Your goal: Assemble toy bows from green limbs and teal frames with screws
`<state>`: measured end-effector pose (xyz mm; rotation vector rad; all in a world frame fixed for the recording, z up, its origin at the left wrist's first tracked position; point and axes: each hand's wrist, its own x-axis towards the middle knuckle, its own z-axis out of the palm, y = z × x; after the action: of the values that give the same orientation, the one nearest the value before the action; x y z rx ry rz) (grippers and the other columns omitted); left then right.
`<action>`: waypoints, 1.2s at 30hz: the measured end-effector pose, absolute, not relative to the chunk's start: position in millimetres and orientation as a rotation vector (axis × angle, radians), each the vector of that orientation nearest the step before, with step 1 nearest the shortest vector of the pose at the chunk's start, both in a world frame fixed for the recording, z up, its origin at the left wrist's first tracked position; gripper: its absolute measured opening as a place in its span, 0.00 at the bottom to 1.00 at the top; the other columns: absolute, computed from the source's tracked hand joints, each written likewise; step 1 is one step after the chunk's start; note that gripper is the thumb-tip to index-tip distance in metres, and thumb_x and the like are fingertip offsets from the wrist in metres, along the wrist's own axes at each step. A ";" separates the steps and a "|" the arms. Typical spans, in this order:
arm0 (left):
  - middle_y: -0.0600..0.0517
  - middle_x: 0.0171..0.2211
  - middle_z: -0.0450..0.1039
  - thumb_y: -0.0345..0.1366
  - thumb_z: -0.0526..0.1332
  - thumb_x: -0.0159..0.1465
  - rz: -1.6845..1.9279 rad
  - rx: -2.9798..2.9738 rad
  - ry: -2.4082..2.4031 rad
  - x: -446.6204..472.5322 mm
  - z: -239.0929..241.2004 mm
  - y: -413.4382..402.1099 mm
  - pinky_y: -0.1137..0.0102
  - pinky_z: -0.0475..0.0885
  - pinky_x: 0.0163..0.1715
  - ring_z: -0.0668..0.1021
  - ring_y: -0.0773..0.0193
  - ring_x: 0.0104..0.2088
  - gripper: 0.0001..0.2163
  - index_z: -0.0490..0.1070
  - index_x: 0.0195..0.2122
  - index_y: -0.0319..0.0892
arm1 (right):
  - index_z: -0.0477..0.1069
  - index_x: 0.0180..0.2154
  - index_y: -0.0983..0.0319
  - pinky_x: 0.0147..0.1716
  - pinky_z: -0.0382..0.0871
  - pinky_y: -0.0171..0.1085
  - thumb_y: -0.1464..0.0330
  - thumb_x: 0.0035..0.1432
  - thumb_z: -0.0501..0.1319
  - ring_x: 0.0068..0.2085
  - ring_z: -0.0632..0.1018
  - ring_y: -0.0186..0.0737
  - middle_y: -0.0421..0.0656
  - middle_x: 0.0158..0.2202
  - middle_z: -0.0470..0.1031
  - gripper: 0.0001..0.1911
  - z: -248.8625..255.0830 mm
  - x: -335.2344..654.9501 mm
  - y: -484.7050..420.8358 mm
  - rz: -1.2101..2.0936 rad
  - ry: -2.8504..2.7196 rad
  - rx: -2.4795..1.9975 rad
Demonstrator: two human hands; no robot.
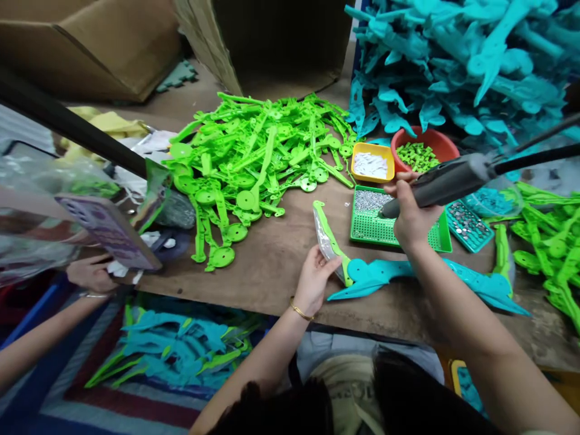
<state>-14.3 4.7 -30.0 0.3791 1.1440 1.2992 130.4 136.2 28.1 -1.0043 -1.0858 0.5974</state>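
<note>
My left hand (317,278) pinches a lime-green plastic arm (333,232) with a shiny, see-through strip along its side. The arm's lower end meets a long blue plastic piece (376,275) lying flat on the table near its front edge. My right hand (417,220) is wrapped round a dark grey electric screwdriver (453,181) with a black cable. Its tip is over a green perforated tray (376,229) with small silver screws (369,199) at the back. Whether a screw sits on the tip cannot be seen. At the blue piece's right end is another green arm (502,257).
Green parts (267,151) lie heaped behind; blue parts (453,66) are piled back right. A yellow dish (357,175), red bowl (448,145) and teal tray (483,241) surround the screw tray. Left are a phone (109,232) and another person's hand (93,275). Below stands a filled bin (172,350).
</note>
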 end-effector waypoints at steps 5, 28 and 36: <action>0.55 0.33 0.77 0.35 0.75 0.45 1.078 0.380 1.069 -7.2 -18.7 -2.8 0.70 0.76 0.32 0.79 0.65 0.30 0.38 0.55 0.54 0.49 | 0.68 0.34 0.61 0.25 0.72 0.36 0.58 0.51 0.65 0.22 0.73 0.31 0.36 0.26 0.70 0.15 4.1 138.8 149.3 0.590 -1.035 -1.116; 0.51 0.29 0.79 0.39 0.76 0.41 1.153 0.319 1.176 5.9 -28.3 -3.8 0.72 0.75 0.25 0.80 0.64 0.25 0.32 0.62 0.43 0.42 | 0.65 0.41 0.55 0.22 0.69 0.33 0.63 0.53 0.65 0.21 0.70 0.27 0.35 0.32 0.71 0.14 49.2 133.4 80.3 0.846 -1.088 -0.916; 0.53 0.28 0.79 0.38 0.76 0.42 1.181 0.292 1.128 7.1 -24.8 -3.9 0.75 0.73 0.25 0.78 0.67 0.24 0.31 0.62 0.44 0.41 | 0.67 0.42 0.53 0.26 0.73 0.38 0.62 0.52 0.66 0.26 0.74 0.33 0.36 0.32 0.72 0.15 19.2 133.5 34.8 1.025 -1.298 -0.850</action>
<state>7.1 -3.9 -24.8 0.2924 1.1278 1.1811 133.5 34.8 19.2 -0.8499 -1.2982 1.0250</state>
